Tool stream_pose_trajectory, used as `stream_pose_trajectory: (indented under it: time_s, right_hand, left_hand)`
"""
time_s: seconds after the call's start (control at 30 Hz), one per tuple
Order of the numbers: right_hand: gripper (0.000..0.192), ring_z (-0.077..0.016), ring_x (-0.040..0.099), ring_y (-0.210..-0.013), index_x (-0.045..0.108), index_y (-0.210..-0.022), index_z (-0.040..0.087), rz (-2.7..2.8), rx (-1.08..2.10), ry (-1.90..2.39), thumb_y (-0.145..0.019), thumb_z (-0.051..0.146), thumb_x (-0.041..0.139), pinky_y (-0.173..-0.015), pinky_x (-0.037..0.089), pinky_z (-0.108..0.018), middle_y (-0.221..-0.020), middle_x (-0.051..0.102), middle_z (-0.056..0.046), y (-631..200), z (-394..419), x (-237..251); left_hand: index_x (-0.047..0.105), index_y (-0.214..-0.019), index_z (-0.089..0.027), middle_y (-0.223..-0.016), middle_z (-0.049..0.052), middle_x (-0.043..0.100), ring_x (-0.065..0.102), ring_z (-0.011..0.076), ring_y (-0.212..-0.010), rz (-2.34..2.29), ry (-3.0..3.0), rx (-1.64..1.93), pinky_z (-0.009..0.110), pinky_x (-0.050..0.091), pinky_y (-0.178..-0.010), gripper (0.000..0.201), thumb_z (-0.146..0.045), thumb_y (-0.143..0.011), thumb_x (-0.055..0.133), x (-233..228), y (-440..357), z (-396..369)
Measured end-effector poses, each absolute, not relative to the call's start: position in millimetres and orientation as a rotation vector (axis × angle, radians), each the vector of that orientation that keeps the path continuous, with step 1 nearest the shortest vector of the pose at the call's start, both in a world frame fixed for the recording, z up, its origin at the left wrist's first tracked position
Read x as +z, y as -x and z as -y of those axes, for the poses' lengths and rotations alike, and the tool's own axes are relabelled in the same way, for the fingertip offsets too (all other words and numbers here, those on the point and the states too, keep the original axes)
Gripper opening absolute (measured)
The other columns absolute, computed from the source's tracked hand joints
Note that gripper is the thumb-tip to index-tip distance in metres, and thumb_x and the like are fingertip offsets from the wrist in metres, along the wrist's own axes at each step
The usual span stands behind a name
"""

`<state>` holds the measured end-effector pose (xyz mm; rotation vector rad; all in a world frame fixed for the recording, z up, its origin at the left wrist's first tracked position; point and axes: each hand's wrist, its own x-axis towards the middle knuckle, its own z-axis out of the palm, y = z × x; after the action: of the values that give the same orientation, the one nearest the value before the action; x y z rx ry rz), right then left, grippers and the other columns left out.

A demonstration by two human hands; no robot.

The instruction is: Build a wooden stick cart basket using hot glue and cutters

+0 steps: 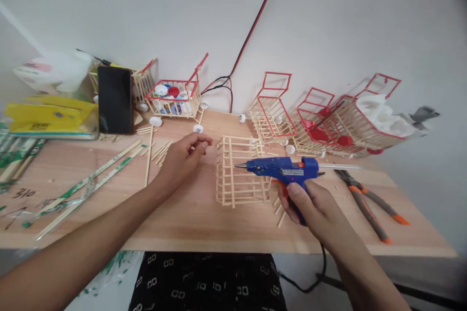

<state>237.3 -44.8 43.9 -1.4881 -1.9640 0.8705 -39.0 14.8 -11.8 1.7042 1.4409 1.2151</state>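
Note:
My right hand grips a blue hot glue gun with a clear glue stick out of its back end. Its metal nozzle points left, above a small cage-like frame of wooden sticks on the table. My left hand hovers just left of that frame, apart from it. The left fingers are curled in against the thumb, and whatever they may hold is hidden. Short loose sticks lie beyond the left hand. More short sticks lie partly behind the right hand.
Miniature stick carts with red rims line the wall, one holding bottle caps. A phone stands upright at the left, near a yellow packet. Pliers lie at the right. Long wrapped sticks lie at the left.

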Motion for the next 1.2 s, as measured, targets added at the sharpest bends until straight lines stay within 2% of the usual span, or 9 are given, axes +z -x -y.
stream_pose_trajectory:
  time_s: [0.1,0.33,0.67,1.2]
  right_hand:
    - [0.055,-0.0118,0.048,-0.046,0.054,-0.066,0.021,1.902,0.955,1.456,-0.098,0.062,0.036,-0.047,0.038,-0.025,-0.049,0.052,0.001,-238.7,47.3,42.3]
    - [0.058,-0.0131,0.05,-0.046,0.047,-0.057,0.022,1.94,0.918,1.553,-0.096,0.065,0.038,-0.048,0.042,-0.025,-0.048,0.052,0.0,-241.7,53.3,41.4]
    - [0.055,-0.0134,0.05,-0.048,0.051,-0.061,0.022,1.925,0.968,1.554,-0.099,0.06,0.037,-0.05,0.04,-0.026,-0.05,0.052,0.001,-243.0,56.2,34.2]
    - [0.063,-0.0148,0.047,-0.046,0.045,-0.051,0.024,2.029,0.802,1.588,-0.096,0.066,0.034,-0.05,0.037,-0.028,-0.046,0.05,-0.001,-241.7,54.7,37.9]
  left_hand:
    - [0.068,-0.102,-0.018,-0.093,0.005,0.072,0.064,0.0153,-0.073,-1.447,-1.701,1.206,0.028,0.046,-0.065,0.027,-0.034,-0.091,0.049,-10.9,39.2,-14.6]
    - [0.068,-0.102,-0.019,-0.094,0.005,0.073,0.065,0.0156,-0.075,-1.448,-1.683,1.217,0.028,0.046,-0.064,0.025,-0.032,-0.091,0.05,-9.6,38.6,-14.7]
    - [0.068,-0.102,-0.019,-0.089,0.004,0.072,0.064,0.016,-0.074,-1.445,-1.681,1.228,0.028,0.046,-0.064,0.025,-0.032,-0.09,0.051,-12.7,39.0,-15.6]
    - [0.068,-0.102,-0.018,-0.093,0.004,0.072,0.064,0.015,-0.073,-1.439,-1.663,1.232,0.027,0.046,-0.064,0.025,-0.032,-0.09,0.051,-11.4,38.9,-14.8]
